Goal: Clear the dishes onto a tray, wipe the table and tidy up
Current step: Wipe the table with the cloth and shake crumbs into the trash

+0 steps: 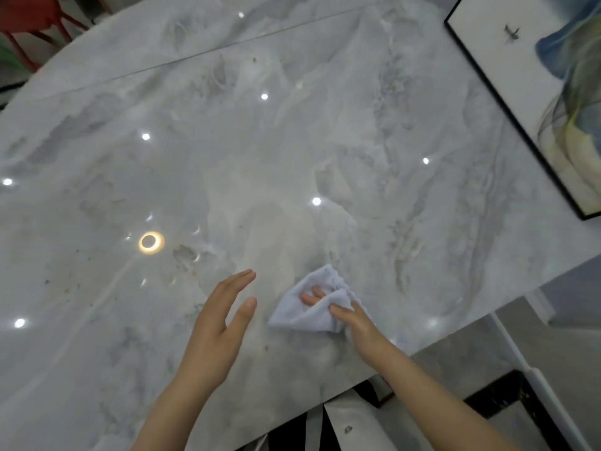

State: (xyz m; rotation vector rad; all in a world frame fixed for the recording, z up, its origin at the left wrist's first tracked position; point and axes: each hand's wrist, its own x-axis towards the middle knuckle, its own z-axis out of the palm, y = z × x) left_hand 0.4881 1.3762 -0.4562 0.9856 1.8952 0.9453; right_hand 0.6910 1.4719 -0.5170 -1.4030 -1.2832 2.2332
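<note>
- The cloth (312, 304) lies on the table (260, 141), near its near edge and toward its right side.
- The right hand (354, 317) rests on the cloth, gripping a fold of it.
- The left hand (218, 323) is just left of the cloth, apart from it.
- A framed picture (533, 92) stands at the table's far right edge.
- A chair (29, 17) stands beyond the far left edge.

Glossy grey marble surface mirrored ceiling spotlights; black-framed picture (536, 102) leaned at right; red chair (29, 14) stood top left; grey floor (461, 362) below.
</note>
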